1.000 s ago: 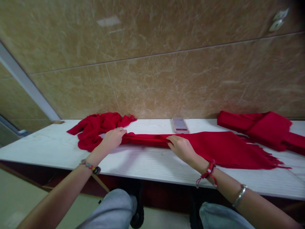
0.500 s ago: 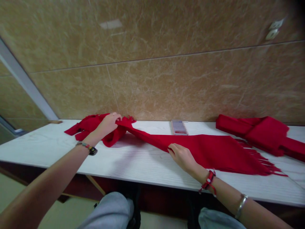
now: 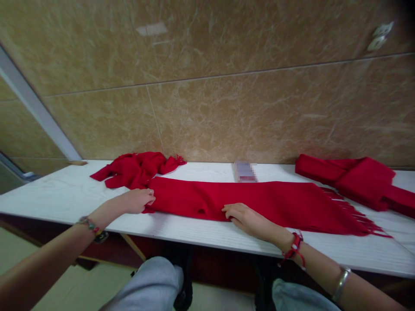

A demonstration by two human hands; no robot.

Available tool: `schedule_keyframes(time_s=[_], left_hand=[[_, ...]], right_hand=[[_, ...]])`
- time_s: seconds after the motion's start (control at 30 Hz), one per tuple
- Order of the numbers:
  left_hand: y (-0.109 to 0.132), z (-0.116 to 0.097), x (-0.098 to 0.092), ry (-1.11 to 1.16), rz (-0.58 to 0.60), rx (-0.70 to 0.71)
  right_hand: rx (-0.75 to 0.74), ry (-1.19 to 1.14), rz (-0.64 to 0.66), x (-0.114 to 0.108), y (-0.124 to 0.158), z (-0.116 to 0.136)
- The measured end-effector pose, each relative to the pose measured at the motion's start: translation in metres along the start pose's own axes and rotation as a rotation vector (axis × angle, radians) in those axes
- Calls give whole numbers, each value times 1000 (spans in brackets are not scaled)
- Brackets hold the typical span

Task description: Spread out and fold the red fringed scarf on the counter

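A red fringed scarf [image 3: 259, 198] lies flattened lengthwise along the white table, its fringe toward the right. At its left end my left hand [image 3: 138, 201] is closed, fingertips pinching the edge of the cloth. My right hand [image 3: 248, 218] rests on the scarf's front edge near the middle, palm down, with fingers extended and slightly bent over the fabric. A small dent shows in the cloth between the two hands. Directly behind the left end sits a crumpled red scarf [image 3: 138, 166], close against it.
Folded red scarves [image 3: 353, 181] lie at the back right. A small pixelated box-like item [image 3: 245, 171] stands near the wall behind the scarf. The narrow white table [image 3: 65, 194] meets a brown tiled wall [image 3: 227, 116]. My knees are below its front edge.
My left hand has come down and toward me with the scarf's left end, which was raised and twisted and now lies flat. My right hand has loosened from its pinch and barely shifted.
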State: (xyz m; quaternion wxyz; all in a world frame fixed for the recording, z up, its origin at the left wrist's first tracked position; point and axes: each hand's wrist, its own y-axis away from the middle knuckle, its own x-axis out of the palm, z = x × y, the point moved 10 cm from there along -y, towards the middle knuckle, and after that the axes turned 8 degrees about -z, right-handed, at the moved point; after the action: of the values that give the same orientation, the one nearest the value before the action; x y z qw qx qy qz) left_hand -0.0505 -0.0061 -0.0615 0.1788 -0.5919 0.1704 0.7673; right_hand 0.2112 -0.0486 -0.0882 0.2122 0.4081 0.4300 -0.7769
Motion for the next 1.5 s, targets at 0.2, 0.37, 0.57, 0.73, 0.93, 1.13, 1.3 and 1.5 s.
schedule_keyframes(time_s=[0.2,0.37,0.57,0.73,0.93,1.13,1.3,1.5], left_hand=[[-28,-44,-31,71,42,-55],[-50,-141,-26,248,-134,318],[-44,-129,-5,256,-187,274],[-36,-118,-8,304,-74,265],[-34,-113,-17,349,-67,268],[-25,-98,-1,345,57,205],[-59,-97,-22,475,29,148],[-107,-156,-26,385,-301,126]], right_hand=[[44,-34,53,-3,0,-8],[190,156,-17,-23,12,-49],[223,325,132,-9,35,-72],[220,325,116,-9,34,-72],[228,306,101,-10,34,-75],[232,304,128,-10,34,-74],[233,275,185,-13,31,-67],[235,310,224,-14,34,-62]])
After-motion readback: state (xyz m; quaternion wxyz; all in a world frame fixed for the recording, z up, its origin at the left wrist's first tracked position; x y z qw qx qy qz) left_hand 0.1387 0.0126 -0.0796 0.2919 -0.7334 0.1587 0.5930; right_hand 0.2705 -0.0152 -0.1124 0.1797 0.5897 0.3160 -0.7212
